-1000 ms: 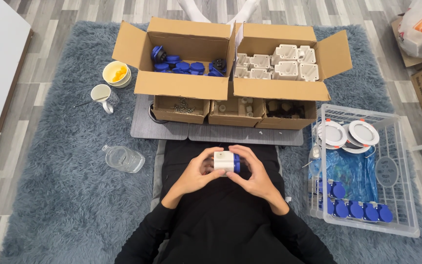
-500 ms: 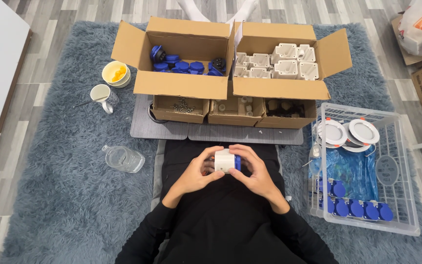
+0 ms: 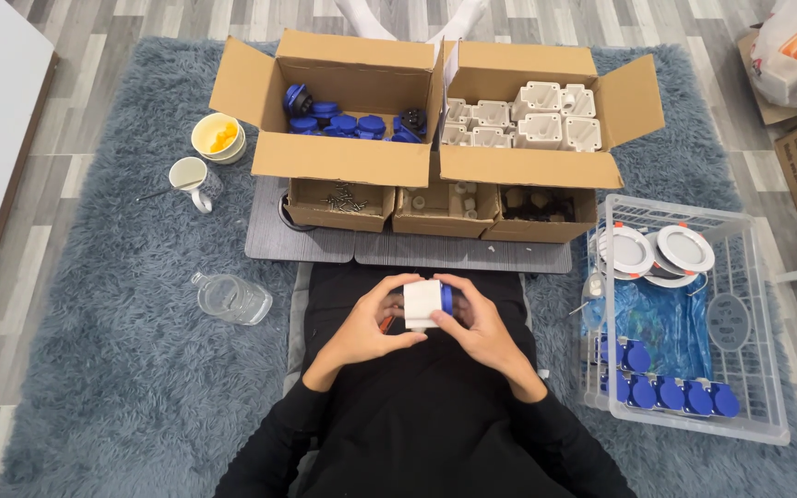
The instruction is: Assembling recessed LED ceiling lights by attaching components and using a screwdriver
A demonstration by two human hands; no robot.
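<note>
Over my lap I hold a small white plastic housing (image 3: 422,303) with a blue cap (image 3: 447,298) on its right side. My left hand (image 3: 368,327) cups the housing from the left, thumb on its front. My right hand (image 3: 481,323) wraps the right side, fingers against the blue cap. Something small and reddish shows under my left palm; I cannot tell what it is. Both sleeves are black.
Two open cardboard boxes stand ahead: blue caps (image 3: 348,122) in the left, white housings (image 3: 520,120) in the right. Three small boxes (image 3: 440,208) sit on a grey board. A clear crate (image 3: 749,369) at right holds round lamps and blue-capped units. A mug (image 3: 192,179), a bowl (image 3: 217,137) and a glass jar (image 3: 230,298) lie at left.
Both hands have stayed around the white housing over my lap; the part has turned slightly between the fingers. Nothing else has moved.
</note>
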